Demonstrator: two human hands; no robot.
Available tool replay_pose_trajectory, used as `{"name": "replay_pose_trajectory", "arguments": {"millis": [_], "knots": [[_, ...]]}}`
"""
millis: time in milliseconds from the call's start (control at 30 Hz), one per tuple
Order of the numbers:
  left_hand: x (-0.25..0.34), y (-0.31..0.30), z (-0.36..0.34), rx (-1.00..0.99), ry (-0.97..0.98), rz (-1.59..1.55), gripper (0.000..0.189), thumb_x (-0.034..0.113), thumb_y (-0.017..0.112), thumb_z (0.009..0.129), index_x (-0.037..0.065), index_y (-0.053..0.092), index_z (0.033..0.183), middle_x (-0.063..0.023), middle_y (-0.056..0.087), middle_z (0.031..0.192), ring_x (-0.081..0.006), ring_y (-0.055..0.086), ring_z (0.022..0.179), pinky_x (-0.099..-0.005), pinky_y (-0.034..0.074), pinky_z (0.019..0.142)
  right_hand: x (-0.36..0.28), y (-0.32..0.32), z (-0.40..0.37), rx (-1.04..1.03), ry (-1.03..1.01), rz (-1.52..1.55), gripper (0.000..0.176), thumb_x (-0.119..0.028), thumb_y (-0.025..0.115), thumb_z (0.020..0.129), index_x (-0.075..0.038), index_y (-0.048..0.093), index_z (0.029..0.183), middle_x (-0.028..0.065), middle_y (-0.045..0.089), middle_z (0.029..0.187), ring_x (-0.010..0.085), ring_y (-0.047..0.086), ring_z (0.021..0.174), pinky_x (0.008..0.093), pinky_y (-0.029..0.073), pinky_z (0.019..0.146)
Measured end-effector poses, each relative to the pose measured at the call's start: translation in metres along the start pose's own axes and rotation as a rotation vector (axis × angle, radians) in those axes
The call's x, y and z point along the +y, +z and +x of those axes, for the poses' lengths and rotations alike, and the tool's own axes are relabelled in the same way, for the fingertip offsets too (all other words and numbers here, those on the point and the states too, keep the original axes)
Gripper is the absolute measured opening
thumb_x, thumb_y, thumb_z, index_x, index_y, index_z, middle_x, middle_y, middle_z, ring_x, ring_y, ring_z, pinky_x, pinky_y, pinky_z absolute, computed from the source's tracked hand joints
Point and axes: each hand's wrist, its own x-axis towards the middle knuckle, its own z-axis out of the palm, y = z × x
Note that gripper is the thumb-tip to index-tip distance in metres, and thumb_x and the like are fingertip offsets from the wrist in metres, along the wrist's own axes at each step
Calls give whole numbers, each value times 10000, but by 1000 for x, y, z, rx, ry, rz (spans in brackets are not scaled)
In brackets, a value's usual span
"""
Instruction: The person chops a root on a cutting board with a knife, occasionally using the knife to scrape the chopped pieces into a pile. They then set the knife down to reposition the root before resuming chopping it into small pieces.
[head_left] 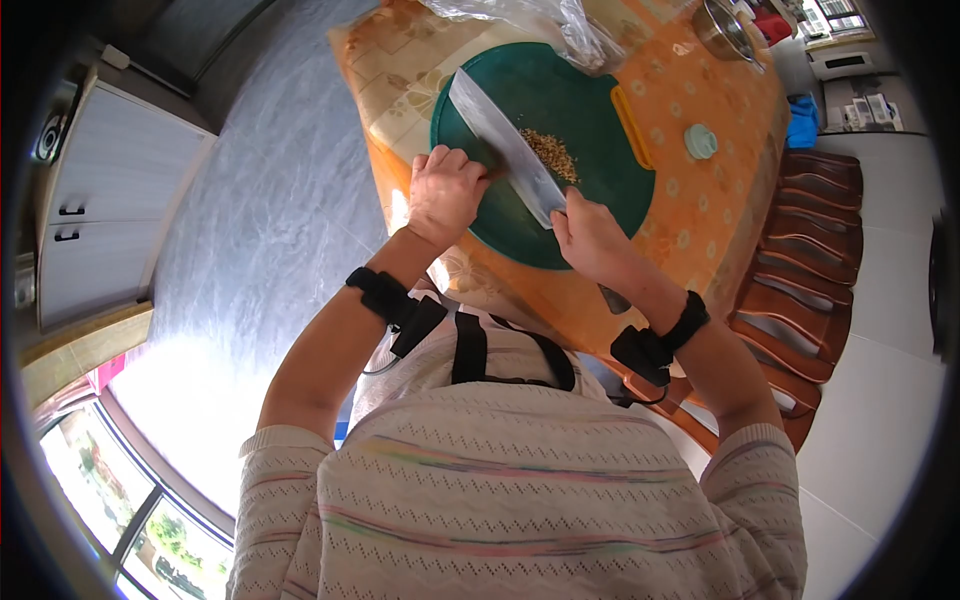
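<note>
My right hand (597,238) is wrapped round the handle of a broad kitchen knife (512,150), whose wide steel blade slants up and left over a round green cutting board (615,205). On the left of the blade, my left hand (446,196) is closed at the board's edge, its fingertips curled near the steel. A small dark blur shows by those fingertips; I cannot make out what it is. Finely chopped brownish bits (550,154) lie in a small heap on the board, to the right of the blade.
An orange and cream patterned cloth (700,200) covers the table. The board has a yellow handle (632,128). Clear plastic (560,22) lies at the far side, a pale green lid-like object (700,141) at the right, and a metal bowl (722,32) beyond. Wooden chairs (800,270) line the right.
</note>
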Motion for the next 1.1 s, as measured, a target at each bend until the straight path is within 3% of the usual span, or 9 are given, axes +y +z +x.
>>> {"name": "replay_pose_trajectory", "arguments": {"millis": [133, 200, 300, 400, 567, 667, 933, 1000, 1100], "knots": [[1, -9, 13, -55, -27, -32, 71, 145, 691, 741, 123, 674, 806, -28, 566, 791, -228, 546, 817, -365, 430, 728, -8, -6, 1, -56, 68, 22, 203, -165, 471, 936, 36, 450, 914, 272, 604, 785, 454, 605, 785, 524, 470, 682], [-3, -17, 40, 255, -12, -99, 100, 102, 685, 746, 103, 680, 847, -59, 605, 850, -255, 566, 844, -375, 457, 737, -10, -6, 0, -85, 81, 26, 199, -160, 468, 937, 36, 450, 913, 262, 603, 765, 451, 607, 762, 516, 472, 665], [3, -30, 88, 343, 45, -124, 132, 61, 679, 755, 87, 679, 884, -80, 626, 930, -279, 575, 889, -358, 474, 762, -8, -2, 1, -68, 60, 16, 197, -152, 468, 936, 41, 449, 904, 251, 604, 751, 446, 607, 741, 509, 473, 648], [2, -9, 116, 344, 147, -68, 118, 127, 653, 804, 113, 676, 918, -71, 624, 1012, -285, 563, 986, -375, 460, 834, -10, -3, 1, -82, 53, 18, 198, -150, 470, 936, 42, 447, 892, 248, 606, 742, 439, 612, 723, 503, 477, 639], [-3, 9, 121, -113, 111, 131, 208, 299, 538, 884, 184, 682, 980, -30, 607, 1135, -253, 487, 1170, -444, 375, 975, -13, -6, 2, -93, 81, 24, 134, -96, 498, 893, 28, 451, 882, 246, 606, 729, 423, 621, 709, 503, 485, 637], [-1, -1, 116, -202, 62, 176, 217, 297, 514, 895, 187, 685, 972, -21, 609, 1134, -245, 498, 1158, -434, 386, 964, -16, -1, 1, -108, 81, -5, 106, -60, 512, 856, 20, 450, 887, 234, 613, 728, 416, 624, 703, 505, 484, 623], [2, -3, 121, -313, 85, 199, 197, 260, 514, 893, 180, 684, 950, -13, 623, 1102, -232, 526, 1103, -417, 384, 955, -11, 7, -4, -10, 25, 47, 126, -67, 502, 852, 15, 424, 907, 206, 601, 650, 415, 613, 626, 520, 477, 568], [4, -3, 124, -358, 42, 185, 187, 251, 521, 890, 178, 684, 944, -11, 627, 1089, -228, 533, 1087, -410, 383, 954, -10, 5, -1, -93, 59, 24, 168, -146, 472, 932, 11, 413, 926, 219, 559, 615, 441, 575, 604, 525, 438, 540], [15, -8, 116, -259, 136, 178, 185, 250, 523, 887, 170, 680, 943, -12, 631, 1075, -227, 541, 1068, -406, 382, 954, -9, 21, -13, -38, 91, 84, 180, -148, 467, 935, 19, 402, 927, 223, 555, 608, 448, 572, 601, 528, 438, 543]]}}
